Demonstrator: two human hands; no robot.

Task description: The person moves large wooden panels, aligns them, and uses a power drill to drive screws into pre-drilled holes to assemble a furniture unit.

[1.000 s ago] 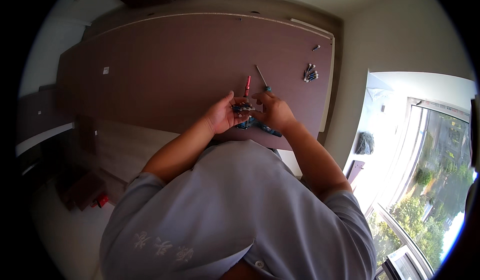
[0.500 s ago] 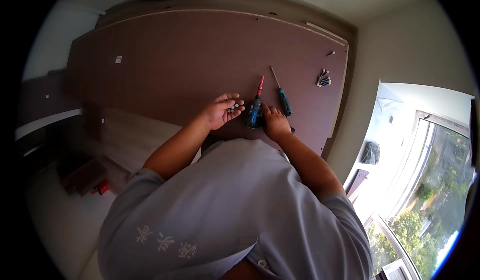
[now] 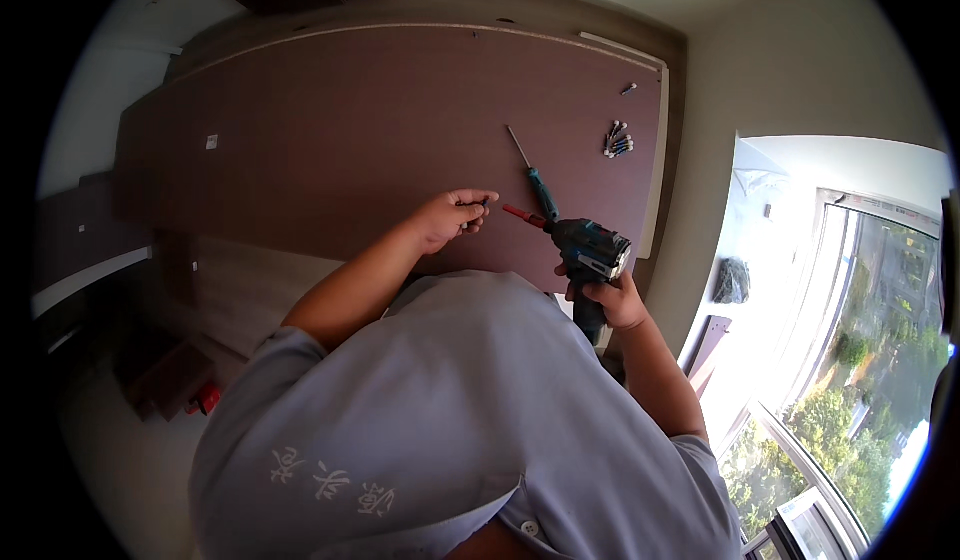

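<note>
Right hand [image 3: 612, 298] gripping chunky blue-black drill [image 3: 590, 248], red cylindrical tip [image 3: 523, 216], smooth brown panel [image 3: 350, 130]

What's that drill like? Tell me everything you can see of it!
The drill has a dark body with blue patches and some shiny, paler parts at the back. It looks like hard plastic. A long, thin red tip sticks out of its front, pointing toward the left hand but not touching it. The right hand grips its dark handle, which points back toward the person. I can't tell whether it's spinning.
</note>
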